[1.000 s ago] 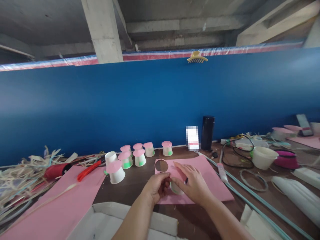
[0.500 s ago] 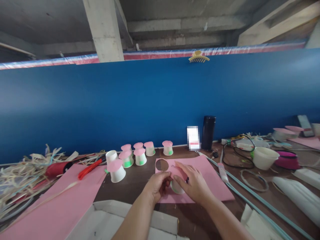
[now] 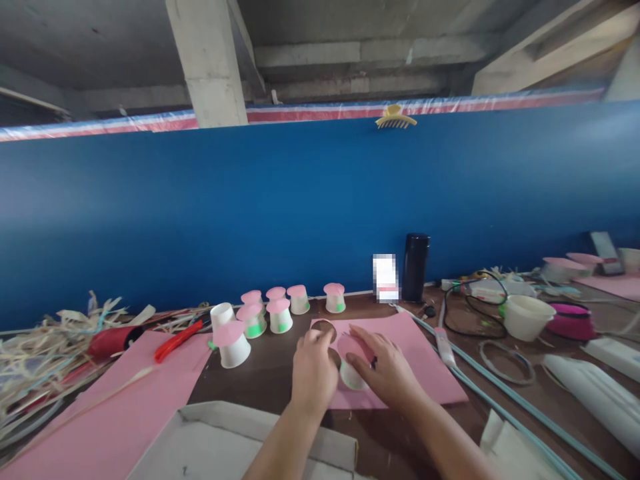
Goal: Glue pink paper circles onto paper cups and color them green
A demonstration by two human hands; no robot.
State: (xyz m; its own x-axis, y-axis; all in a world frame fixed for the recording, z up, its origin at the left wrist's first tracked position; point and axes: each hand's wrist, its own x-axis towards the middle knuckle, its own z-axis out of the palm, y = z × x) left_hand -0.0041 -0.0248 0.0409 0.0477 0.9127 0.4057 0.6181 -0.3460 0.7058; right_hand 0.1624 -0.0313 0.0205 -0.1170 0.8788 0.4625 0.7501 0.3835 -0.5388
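Note:
A white paper cup (image 3: 353, 377) stands upside down on a pink paper sheet (image 3: 420, 360), a pink paper disc (image 3: 351, 347) over its raised end. My right hand (image 3: 387, 363) holds the cup and disc from the right, fingers along the disc and thumb at the near side. At the cup's left, my left hand (image 3: 316, 370) is closed, back up, its fingers bent and their tips hidden. Whether it touches the cup I cannot tell. Behind it, a round hole (image 3: 326, 327) in the sheet shows the brown table.
Several capped cups (image 3: 280, 316) stand at the back left. A red-handled tool (image 3: 177, 340) lies on another pink sheet (image 3: 125, 400). In front is an open white box (image 3: 220, 427). A black flask (image 3: 416, 267), light blue straps (image 3: 520, 413) and a white tub (image 3: 529, 317) are rightward.
My left hand has turned back-up and shifted slightly away from me, its fingers now partly over the hole. The right hand stays on the cup and disc.

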